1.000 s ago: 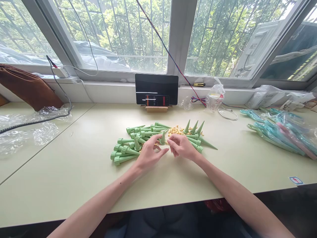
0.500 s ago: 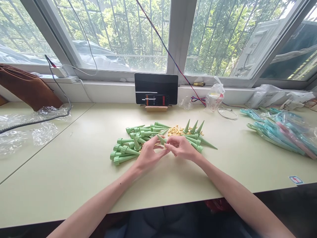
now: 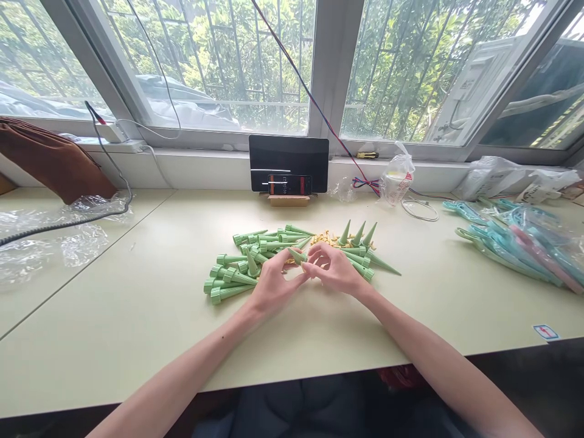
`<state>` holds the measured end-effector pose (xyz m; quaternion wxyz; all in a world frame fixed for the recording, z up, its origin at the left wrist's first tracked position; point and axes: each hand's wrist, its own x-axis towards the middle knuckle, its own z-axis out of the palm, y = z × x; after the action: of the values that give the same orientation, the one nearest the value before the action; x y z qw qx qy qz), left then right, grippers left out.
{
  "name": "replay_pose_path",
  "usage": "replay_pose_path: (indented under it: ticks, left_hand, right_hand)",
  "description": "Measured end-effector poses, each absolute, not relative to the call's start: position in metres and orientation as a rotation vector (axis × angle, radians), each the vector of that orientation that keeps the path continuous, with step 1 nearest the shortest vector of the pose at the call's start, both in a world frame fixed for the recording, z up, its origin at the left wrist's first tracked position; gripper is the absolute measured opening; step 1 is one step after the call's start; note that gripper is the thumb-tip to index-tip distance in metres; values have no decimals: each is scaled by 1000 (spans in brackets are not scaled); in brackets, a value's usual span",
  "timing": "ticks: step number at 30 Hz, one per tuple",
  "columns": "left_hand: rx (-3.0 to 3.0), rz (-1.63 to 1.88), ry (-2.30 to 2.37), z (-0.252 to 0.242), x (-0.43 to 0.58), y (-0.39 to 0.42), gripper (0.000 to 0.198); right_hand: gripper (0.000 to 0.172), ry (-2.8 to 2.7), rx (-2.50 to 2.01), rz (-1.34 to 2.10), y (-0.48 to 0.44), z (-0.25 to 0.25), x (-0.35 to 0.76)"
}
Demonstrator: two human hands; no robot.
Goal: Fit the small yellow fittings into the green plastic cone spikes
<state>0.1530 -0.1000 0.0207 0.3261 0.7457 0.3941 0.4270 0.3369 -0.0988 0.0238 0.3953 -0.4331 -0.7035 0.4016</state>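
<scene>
My left hand (image 3: 277, 281) is closed around a green plastic watering spike (image 3: 297, 256), held tilted just above the table with its point to the upper left. The fingers of my right hand (image 3: 335, 269) are closed at the wide end of that spike, partly covering it; any small part between them is hidden. To the left of my hands lies a pile of green spikes (image 3: 235, 277). Beyond my hands is a heap of small yellow pieces (image 3: 323, 238). On the right, several spikes (image 3: 358, 233) stand point up, with others lying beside them.
A tablet (image 3: 289, 155) leans at the windowsill with a phone (image 3: 291, 184) before it. Bagged teal and pink items (image 3: 524, 240) lie on the right. Clear plastic wrap (image 3: 82, 243), a cable and a brown bag (image 3: 55, 161) are on the left. A bagged cup (image 3: 396, 179) stands behind.
My right fingers have shifted slightly around the wide end of the spike. My left hand keeps the spike in nearly the same place.
</scene>
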Motion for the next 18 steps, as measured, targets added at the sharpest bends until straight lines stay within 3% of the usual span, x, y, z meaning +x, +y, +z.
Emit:
replay_pose_path:
  ticks: [18]
  left_hand:
    - [1932,1207,1051,18,153,-101,32]
  right_hand:
    - [37,-1608,-1005,1287,-96,20,334]
